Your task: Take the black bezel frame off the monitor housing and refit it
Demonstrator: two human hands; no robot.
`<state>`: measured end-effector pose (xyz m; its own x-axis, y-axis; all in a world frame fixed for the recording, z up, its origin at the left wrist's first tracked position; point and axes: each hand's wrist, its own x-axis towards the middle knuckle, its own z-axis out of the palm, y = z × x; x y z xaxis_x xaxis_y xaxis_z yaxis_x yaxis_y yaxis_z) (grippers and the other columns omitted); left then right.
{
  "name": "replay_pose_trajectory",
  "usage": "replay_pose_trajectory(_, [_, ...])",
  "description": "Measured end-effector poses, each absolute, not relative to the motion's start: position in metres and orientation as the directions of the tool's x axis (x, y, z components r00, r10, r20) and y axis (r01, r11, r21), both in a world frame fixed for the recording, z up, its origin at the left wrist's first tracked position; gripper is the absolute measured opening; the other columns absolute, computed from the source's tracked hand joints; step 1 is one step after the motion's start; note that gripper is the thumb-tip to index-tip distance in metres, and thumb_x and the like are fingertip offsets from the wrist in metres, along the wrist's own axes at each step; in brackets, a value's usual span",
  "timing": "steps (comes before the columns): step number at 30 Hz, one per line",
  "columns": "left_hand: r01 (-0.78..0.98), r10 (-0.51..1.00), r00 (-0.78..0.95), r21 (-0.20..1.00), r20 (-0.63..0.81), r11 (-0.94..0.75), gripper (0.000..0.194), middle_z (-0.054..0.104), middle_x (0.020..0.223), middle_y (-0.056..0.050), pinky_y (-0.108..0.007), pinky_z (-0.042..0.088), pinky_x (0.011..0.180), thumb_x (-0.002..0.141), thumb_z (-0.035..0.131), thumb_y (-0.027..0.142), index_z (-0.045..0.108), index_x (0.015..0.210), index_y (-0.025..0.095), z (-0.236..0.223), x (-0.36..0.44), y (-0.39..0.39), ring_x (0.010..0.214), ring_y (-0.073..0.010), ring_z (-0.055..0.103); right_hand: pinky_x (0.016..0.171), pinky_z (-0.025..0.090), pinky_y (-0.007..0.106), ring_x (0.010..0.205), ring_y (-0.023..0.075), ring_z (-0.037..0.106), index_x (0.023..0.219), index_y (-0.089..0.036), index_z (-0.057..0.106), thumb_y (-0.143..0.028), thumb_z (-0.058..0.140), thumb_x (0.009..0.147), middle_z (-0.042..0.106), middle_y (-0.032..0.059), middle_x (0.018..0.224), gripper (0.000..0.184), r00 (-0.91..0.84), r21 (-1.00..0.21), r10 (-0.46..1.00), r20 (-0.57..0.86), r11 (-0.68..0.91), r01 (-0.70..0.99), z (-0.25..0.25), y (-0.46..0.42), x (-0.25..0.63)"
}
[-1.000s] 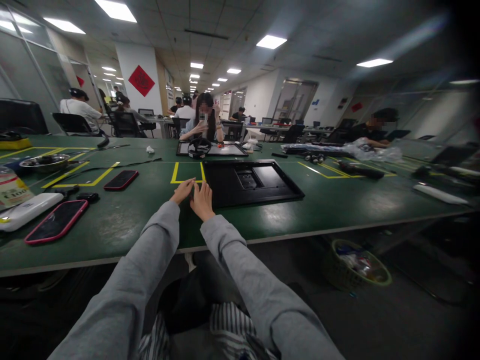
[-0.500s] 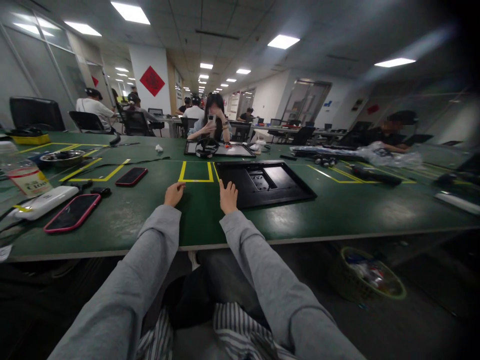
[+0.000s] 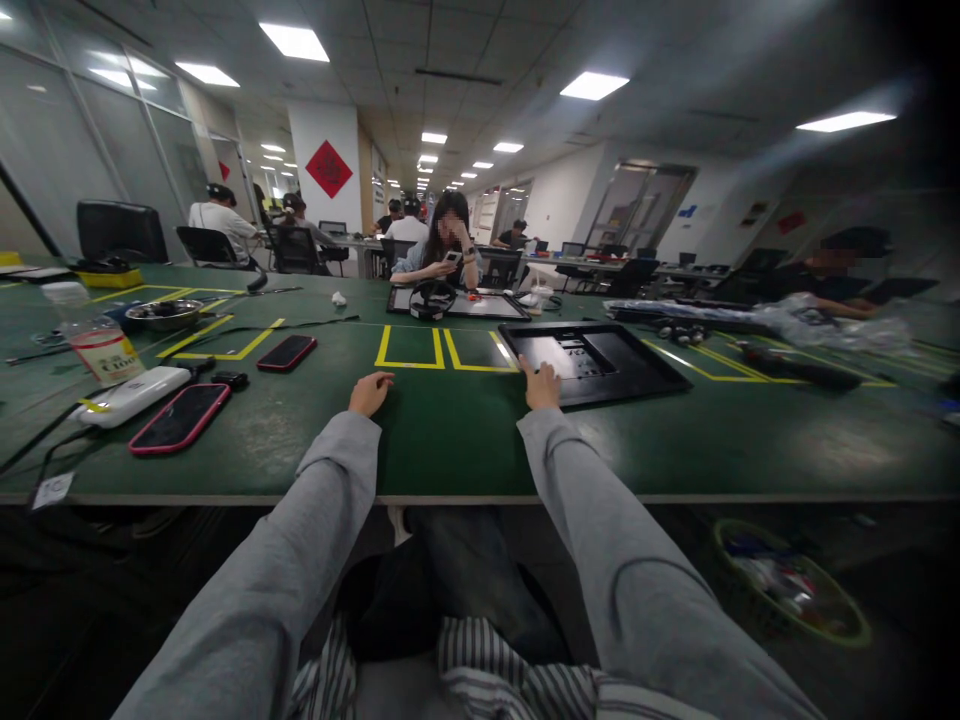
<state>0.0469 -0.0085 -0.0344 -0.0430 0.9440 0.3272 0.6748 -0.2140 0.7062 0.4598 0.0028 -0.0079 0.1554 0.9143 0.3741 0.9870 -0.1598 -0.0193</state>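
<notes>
Around you, glass partitions (image 3: 97, 140) at left, a white pillar (image 3: 301, 130) with a red diamond poster (image 3: 328, 170), glowing ceiling panels (image 3: 294, 42), black chairs (image 3: 120, 232), pale walls (image 3: 562, 195), metal-framed double doors (image 3: 637, 208) beyond your green counter (image 3: 450, 440).

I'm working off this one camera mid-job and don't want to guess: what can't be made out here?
All in the head view:
- Underside of the right hand and any contact with the black panel: hidden by the hand.
- Left hand's palm: hidden by its back.
- Details in the panel's recess: small, dark.
- Basket's contents: blurred.
- White tag's print: too small.
</notes>
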Motion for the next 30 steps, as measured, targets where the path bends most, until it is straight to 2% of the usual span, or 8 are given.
replay_pose_trajectory(3, [0.677, 0.948, -0.042, 0.706, 0.316, -0.205, 0.035, 0.08, 0.111, -0.005, -0.035, 0.055, 0.1, 0.097, 0.053, 0.019, 0.077, 0.123, 0.024, -0.034, 0.048, -0.012, 0.102, -0.0204, 0.073, 0.106, 0.037, 0.047, 0.139, 0.0324, 0.044, 0.157, -0.027, 0.048, -0.008, 0.04, 0.1, 0.051, 0.0229, 0.148, 0.061, 0.212, -0.016, 0.851, 0.48, -0.233, 0.972, -0.011, 0.006, 0.48])
replay_pose_trajectory(6, [0.68, 0.95, -0.036, 0.704, 0.311, -0.205, 0.036, 0.08, 0.112, -0.005, -0.035, 0.055, 0.1, 0.098, 0.053, 0.019, 0.077, 0.124, 0.024, -0.033, 0.049, -0.013, 0.103, -0.0208, 0.073, 0.1, 0.039, 0.046, 0.128, 0.0325, 0.049, 0.154, -0.024, 0.053, -0.009, 0.03, 0.102, 0.057, 0.0241, 0.134, 0.058, 0.239, -0.057, 0.823, 0.515, -0.245, 0.968, -0.015, 0.008, 0.484])
replay_pose_trajectory(11, [0.684, 0.953, -0.027, 0.7, 0.302, -0.203, 0.036, 0.079, 0.114, -0.005, -0.036, 0.053, 0.105, 0.098, 0.052, 0.019, 0.077, 0.125, 0.024, -0.033, 0.05, -0.013, 0.11, -0.0224, 0.072, 0.096, 0.042, 0.043, 0.119, 0.0307, 0.055, 0.158, -0.024, 0.047, -0.006, 0.032, 0.101, 0.061, 0.0226, 0.124, 0.061, 0.222, -0.051, 0.843, 0.49, -0.227, 0.973, -0.021, 0.011, 0.485])
replay_pose_trajectory(17, [0.674, 0.952, -0.027, 0.709, 0.306, -0.209, 0.035, 0.079, 0.115, -0.005, -0.038, 0.052, 0.107, 0.098, 0.053, 0.018, 0.077, 0.123, 0.024, -0.033, 0.048, -0.013, 0.113, -0.0233, 0.071, 0.099, 0.044, 0.043, 0.119, 0.031, 0.056, 0.16, -0.015, 0.041, -0.004, 0.051, 0.092, 0.062, 0.0243, 0.126, 0.07, 0.082, 0.096, 0.908, 0.411, -0.133, 0.986, -0.016, 0.018, 0.491])
replay_pose_trajectory(21, [0.649, 0.952, -0.036, 0.731, 0.304, -0.209, 0.034, 0.079, 0.113, -0.005, -0.039, 0.051, 0.108, 0.096, 0.055, 0.018, 0.077, 0.122, 0.024, -0.033, 0.049, -0.012, 0.111, -0.0234, 0.071, 0.102, 0.043, 0.043, 0.118, 0.0312, 0.056, 0.161, -0.006, 0.035, -0.006, 0.054, 0.091, 0.064, 0.0261, 0.125, 0.072, -0.029, 0.158, 0.938, 0.344, -0.028, 0.987, -0.004, 0.017, 0.468])
replay_pose_trajectory(25, [0.601, 0.952, -0.046, 0.77, 0.304, -0.216, 0.034, 0.079, 0.112, -0.006, -0.039, 0.05, 0.109, 0.095, 0.057, 0.018, 0.077, 0.121, 0.023, -0.033, 0.05, -0.01, 0.109, -0.0223, 0.071, 0.1, 0.045, 0.044, 0.117, 0.0321, 0.057, 0.162, -0.005, 0.033, -0.006, 0.058, 0.087, 0.065, 0.0264, 0.125, 0.079, -0.078, 0.105, 0.931, 0.357, 0.043, 0.994, -0.001, 0.004, 0.4])
replay_pose_trajectory(30, [0.495, 0.956, -0.073, 0.843, 0.283, -0.212, 0.035, 0.079, 0.11, -0.007, -0.036, 0.056, 0.098, 0.096, 0.054, 0.021, 0.074, 0.124, 0.018, -0.031, 0.052, -0.005, 0.095, -0.0192, 0.074, 0.099, 0.046, 0.05, 0.117, 0.0346, 0.06, 0.156, -0.005, 0.046, -0.007, 0.05, 0.092, 0.066, 0.0305, 0.124, 0.064, -0.084, -0.099, 0.917, 0.391, 0.132, 0.986, 0.001, -0.027, 0.282])
